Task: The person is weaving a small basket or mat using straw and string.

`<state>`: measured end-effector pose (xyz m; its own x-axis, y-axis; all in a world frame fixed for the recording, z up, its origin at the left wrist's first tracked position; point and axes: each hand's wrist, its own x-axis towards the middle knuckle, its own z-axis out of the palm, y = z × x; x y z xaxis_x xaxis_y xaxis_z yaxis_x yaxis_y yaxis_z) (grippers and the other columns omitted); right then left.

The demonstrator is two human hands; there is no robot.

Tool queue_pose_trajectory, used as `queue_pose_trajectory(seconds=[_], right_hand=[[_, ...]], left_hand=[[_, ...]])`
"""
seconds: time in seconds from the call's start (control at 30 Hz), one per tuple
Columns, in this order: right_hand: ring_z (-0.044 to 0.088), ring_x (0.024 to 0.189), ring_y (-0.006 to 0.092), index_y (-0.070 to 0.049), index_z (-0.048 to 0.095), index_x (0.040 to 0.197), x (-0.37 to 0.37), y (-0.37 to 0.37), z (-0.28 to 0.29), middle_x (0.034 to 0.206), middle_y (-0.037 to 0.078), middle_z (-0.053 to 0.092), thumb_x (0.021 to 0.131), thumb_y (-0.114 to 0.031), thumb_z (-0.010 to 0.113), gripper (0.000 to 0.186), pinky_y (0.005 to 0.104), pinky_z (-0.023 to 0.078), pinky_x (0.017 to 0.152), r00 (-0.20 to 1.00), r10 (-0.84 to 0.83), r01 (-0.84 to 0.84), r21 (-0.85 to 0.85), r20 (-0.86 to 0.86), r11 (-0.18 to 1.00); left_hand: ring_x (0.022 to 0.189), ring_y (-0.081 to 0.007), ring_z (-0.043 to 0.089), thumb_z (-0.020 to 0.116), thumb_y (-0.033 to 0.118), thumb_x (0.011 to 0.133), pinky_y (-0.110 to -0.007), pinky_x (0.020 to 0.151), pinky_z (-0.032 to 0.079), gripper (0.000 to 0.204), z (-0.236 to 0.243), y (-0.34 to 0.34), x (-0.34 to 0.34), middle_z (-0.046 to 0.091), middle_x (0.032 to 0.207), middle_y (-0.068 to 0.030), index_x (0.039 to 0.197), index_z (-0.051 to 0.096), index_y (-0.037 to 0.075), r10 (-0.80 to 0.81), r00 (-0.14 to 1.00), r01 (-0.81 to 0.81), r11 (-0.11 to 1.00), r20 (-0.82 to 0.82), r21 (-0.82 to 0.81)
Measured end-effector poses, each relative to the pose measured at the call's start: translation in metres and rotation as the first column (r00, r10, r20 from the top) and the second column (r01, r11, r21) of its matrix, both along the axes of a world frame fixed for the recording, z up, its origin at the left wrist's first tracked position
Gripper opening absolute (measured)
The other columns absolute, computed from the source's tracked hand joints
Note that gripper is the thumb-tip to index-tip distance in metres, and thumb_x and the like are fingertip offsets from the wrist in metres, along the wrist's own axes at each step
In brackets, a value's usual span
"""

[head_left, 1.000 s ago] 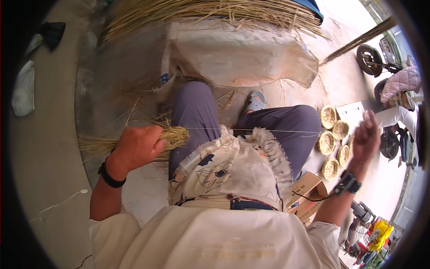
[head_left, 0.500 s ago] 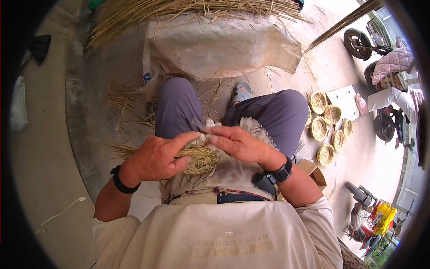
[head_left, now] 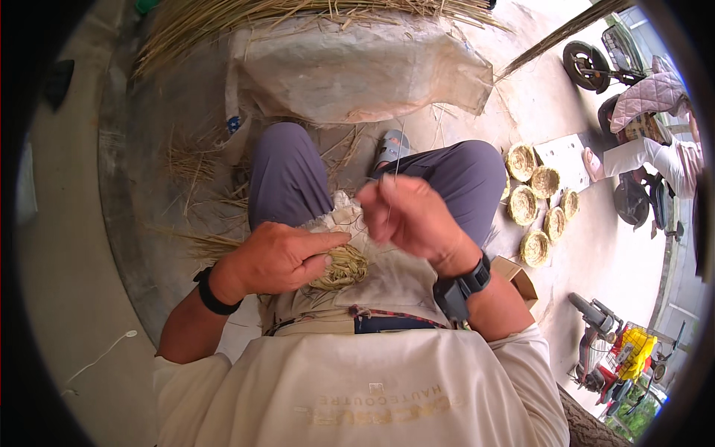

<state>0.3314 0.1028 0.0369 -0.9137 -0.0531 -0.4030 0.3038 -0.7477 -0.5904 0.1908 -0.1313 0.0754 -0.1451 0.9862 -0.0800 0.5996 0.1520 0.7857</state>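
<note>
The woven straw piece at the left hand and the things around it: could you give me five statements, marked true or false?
1. The left hand holds the woven straw piece. True.
2. The right hand grips that piece too. False: it is off it, with a thin strand showing by its fingers.
3. Round straw baskets sit to the person's right. True.
4. The trousers are bright red. False: they are greyish purple.
5. A dark band circles the left wrist. True.

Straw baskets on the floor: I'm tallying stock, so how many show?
7, right of the right knee: top two baskets, middle two, bottom two, one sliver behind the knee; more may be hidden.
</note>
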Motion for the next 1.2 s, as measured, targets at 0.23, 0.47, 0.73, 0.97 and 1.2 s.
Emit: queue_pose_trajectory(seconds=[0.23,0.47,0.73,0.97,1.2], right_hand=[[0.061,0.062,0.0202,0.002,0.077,0.101,0.004,0.006,-0.01,0.073,0.006,0.067,0.106,-0.039,0.07,0.042,0.0387,0.049,0.058,0.929,0.363,-0.162,0.801,-0.074,0.576],[0.06,0.059,0.0331,0.003,0.073,0.086,0.01,-0.005,0.001,0.068,0.019,0.062,0.099,-0.044,0.077,0.049,0.044,0.048,0.06,0.829,0.559,-0.179,0.949,0.003,0.259],[0.052,0.062,0.0141,0.002,0.073,0.089,0.034,0.003,-0.016,0.065,0.006,0.058,0.101,-0.043,0.077,0.047,0.0372,0.045,0.058,0.86,0.499,-0.354,0.829,0.107,0.433],[0.055,0.064,0.0115,-0.002,0.076,0.098,0.058,0.026,-0.028,0.075,-0.002,0.063,0.105,-0.038,0.072,0.037,0.0324,0.048,0.059,0.909,0.344,-0.418,0.522,0.237,0.744],[0.071,0.093,0.0189,0.0,0.071,0.12,-0.007,-0.006,0.001,0.101,0.008,0.073,0.112,-0.022,0.057,0.027,0.0374,0.06,0.085,0.971,-0.082,0.064,-0.084,-0.224,0.994]], left_hand=[[0.08,-0.0389,0.073,0.062,0.014,0.096,-0.047,0.071,0.058,0.042,0.002,-0.002,0.001,0.075,0.091,-0.0202,0.136,0.068,0.003,-0.021,1.0,0.021,0.996,0.003,-0.086],[0.085,-0.0452,0.07,0.06,0.014,0.1,-0.053,0.073,0.055,0.024,0.001,-0.024,-0.003,0.073,0.093,-0.0231,0.119,0.065,0.0,0.006,1.0,-0.002,0.981,0.02,-0.194],[0.08,-0.0475,0.066,0.062,0.015,0.104,-0.053,0.067,0.05,0.014,-0.019,-0.018,0.02,0.067,0.086,-0.0249,0.106,0.06,0.001,0.083,0.988,-0.06,0.984,0.133,-0.167],[0.08,-0.0484,0.065,0.06,0.015,0.103,-0.053,0.068,0.049,0.014,-0.024,0.003,0.024,0.065,0.084,-0.025,0.103,0.06,0.0,0.074,0.991,-0.063,0.993,0.115,-0.098],[0.083,-0.0475,0.067,0.062,0.02,0.101,-0.054,0.07,0.053,0.016,-0.016,0.02,0.028,0.069,0.085,-0.0232,0.101,0.062,0.004,-0.014,0.999,0.021,0.987,0.045,-0.16]])
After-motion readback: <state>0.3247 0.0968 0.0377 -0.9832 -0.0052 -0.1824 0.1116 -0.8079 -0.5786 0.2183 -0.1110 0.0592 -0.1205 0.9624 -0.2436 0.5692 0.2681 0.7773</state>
